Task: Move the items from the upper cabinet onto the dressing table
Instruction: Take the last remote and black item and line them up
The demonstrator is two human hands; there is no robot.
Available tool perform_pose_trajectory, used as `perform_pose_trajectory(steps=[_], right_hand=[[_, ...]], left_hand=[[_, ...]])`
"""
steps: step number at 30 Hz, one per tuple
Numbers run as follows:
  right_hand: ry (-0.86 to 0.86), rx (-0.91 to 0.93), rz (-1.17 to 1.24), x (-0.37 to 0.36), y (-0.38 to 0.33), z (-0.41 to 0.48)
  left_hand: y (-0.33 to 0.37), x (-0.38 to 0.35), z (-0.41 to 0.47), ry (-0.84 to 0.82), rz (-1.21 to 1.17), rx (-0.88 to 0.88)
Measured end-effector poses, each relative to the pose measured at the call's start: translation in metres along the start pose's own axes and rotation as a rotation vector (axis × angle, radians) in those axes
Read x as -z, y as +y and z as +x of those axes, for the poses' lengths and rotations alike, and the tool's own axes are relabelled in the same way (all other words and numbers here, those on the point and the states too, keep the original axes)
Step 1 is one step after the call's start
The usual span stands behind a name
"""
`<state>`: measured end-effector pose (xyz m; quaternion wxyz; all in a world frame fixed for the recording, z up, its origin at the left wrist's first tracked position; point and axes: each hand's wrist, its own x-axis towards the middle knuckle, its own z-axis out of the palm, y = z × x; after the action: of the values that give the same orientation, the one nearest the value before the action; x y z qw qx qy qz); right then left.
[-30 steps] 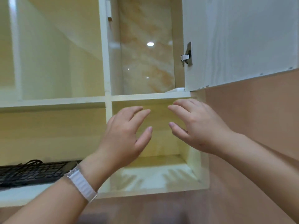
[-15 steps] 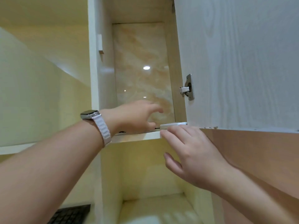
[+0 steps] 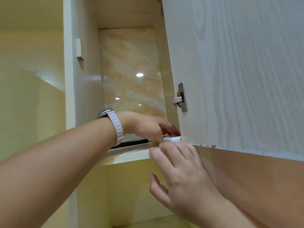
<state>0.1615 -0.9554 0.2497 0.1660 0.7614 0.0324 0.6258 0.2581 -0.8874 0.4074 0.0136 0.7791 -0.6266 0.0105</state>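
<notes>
change noted: one second ago both hands were held spread before the lower compartment. the left hand has since been raised into the upper cabinet, and its fingers are now laid over a flat white item. this item lies on the shelf at the 3 o'clock end, against the hinge side of the open cabinet door. the thumb is seen at the item's front edge, but whether a pinch has been closed cannot be told, as the fingers are blurred. the right hand has been brought up to 6 o'clock of the item, fingers apart and nearly straight, tips touching the shelf's front edge. a thin dark item is seen at 9 o'clock of the white one, partly hidden under the left wrist, which bears a white-strapped watch. judgement: the first pick-up is being started; nothing has left the shelf, and the dressing table is not in view. writing: none readable on item, watch or hinge.
</notes>
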Motion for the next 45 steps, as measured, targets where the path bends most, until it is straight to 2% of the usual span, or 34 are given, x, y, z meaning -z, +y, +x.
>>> perform_pose_trajectory(steps=[5, 11, 18, 22, 24, 27, 29, 31, 34, 36, 40, 45], right_hand=[[0.010, -0.005, -0.003, -0.001, -0.001, -0.001], [-0.011, -0.025, -0.020, -0.002, -0.003, -0.001], [-0.111, -0.022, -0.035, 0.006, -0.003, -0.001], [-0.158, -0.023, -0.057, 0.011, -0.005, 0.005], [-0.203, -0.041, -0.070, 0.016, -0.007, 0.011], [-0.372, -0.097, -0.067, 0.029, -0.013, 0.032], [-0.500, -0.168, 0.011, 0.036, -0.017, 0.050], [-0.589, -0.240, 0.108, 0.035, -0.019, 0.067], [-0.761, -0.336, 0.240, 0.021, -0.022, 0.103], [-0.882, -0.336, 0.275, 0.005, -0.025, 0.129], [-1.040, -0.190, 0.055, -0.032, -0.024, 0.169], [-1.214, -0.138, 0.012, -0.072, -0.010, 0.192]], left_hand=[[-0.010, 0.000, -0.005, -0.018, -0.003, 0.092], [-0.022, -0.009, -0.008, 0.143, -0.007, 0.093], [-0.022, -0.012, -0.025, 0.494, 0.196, 0.133], [-0.030, -0.007, -0.047, 0.719, 0.297, 0.064], [-0.034, -0.008, -0.061, 0.828, 0.467, 0.017], [-0.045, -0.008, -0.077, 1.061, 0.784, -0.206], [-0.049, -0.004, -0.084, 1.199, 0.862, -0.294], [-0.049, -0.001, -0.089, 1.294, 0.905, -0.318], [-0.053, 0.003, -0.099, 1.410, 0.912, -0.258], [-0.058, 0.005, -0.103, 1.445, 0.836, -0.218], [-0.063, 0.004, -0.100, 1.415, 0.819, -0.208], [-0.064, 0.005, -0.101, 1.452, 0.701, -0.225]])
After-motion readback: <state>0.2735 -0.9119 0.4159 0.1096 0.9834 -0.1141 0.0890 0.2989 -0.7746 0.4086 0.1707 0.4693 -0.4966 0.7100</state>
